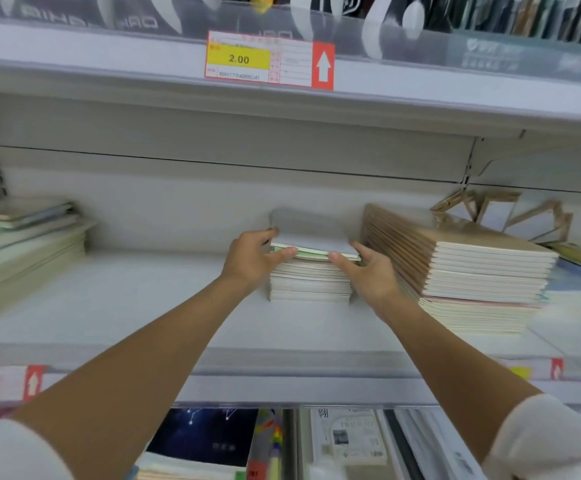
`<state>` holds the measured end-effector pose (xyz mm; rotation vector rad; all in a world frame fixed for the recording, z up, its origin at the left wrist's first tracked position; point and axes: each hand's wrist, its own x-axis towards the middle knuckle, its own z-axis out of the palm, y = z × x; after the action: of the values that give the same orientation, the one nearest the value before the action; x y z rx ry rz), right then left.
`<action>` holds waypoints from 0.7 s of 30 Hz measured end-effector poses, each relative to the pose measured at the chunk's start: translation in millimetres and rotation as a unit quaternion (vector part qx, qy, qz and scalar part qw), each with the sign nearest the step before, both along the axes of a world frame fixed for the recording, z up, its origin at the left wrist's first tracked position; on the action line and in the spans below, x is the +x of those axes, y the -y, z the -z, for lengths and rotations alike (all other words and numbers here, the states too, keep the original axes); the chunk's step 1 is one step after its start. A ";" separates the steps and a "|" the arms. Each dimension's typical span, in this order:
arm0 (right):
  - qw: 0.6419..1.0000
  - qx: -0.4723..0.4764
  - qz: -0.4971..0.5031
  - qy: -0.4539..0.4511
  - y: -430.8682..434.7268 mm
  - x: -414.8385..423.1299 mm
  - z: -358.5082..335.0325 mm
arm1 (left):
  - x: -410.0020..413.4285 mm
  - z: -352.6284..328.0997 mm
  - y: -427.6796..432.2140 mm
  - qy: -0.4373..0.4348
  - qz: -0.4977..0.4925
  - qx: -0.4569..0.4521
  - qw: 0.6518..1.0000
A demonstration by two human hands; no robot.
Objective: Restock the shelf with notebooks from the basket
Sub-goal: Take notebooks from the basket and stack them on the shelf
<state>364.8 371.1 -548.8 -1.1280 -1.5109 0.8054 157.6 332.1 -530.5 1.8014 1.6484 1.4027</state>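
Observation:
A stack of thin notebooks (310, 280) stands on the white middle shelf (136, 299), its top one grey-covered (308, 232). My left hand (252, 258) grips the stack's upper left corner, thumb across the top few notebooks. My right hand (368, 271) presses against the stack's right side, thumb laid on the top notebooks' front edge. Both arms reach in over the shelf's front rail. The basket is out of view.
A taller stack of brown-covered notebooks (472, 268) sits just right of my right hand. More notebooks (22, 244) pile at the far left. A yellow 2.00 price tag (247, 60) hangs on the upper shelf. Books (206, 441) fill the shelf below.

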 end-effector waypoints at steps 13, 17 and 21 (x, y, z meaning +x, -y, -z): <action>0.999 -0.005 0.004 0.045 -20.3 6.6 6.9 | -0.2 8.6 -23.5 0.116 -0.005 0.029 0.993; 1.000 -0.017 -0.012 0.004 -20.1 6.2 9.1 | -0.2 12.2 -26.3 0.166 0.014 0.026 0.986; 0.999 -0.024 -0.033 -0.020 -20.8 7.4 4.3 | 2.6 13.9 -26.5 0.166 0.015 0.026 0.986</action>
<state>372.2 391.9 -553.2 -1.0954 -1.5084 0.9090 160.2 358.6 -544.4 1.5110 1.4183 1.6409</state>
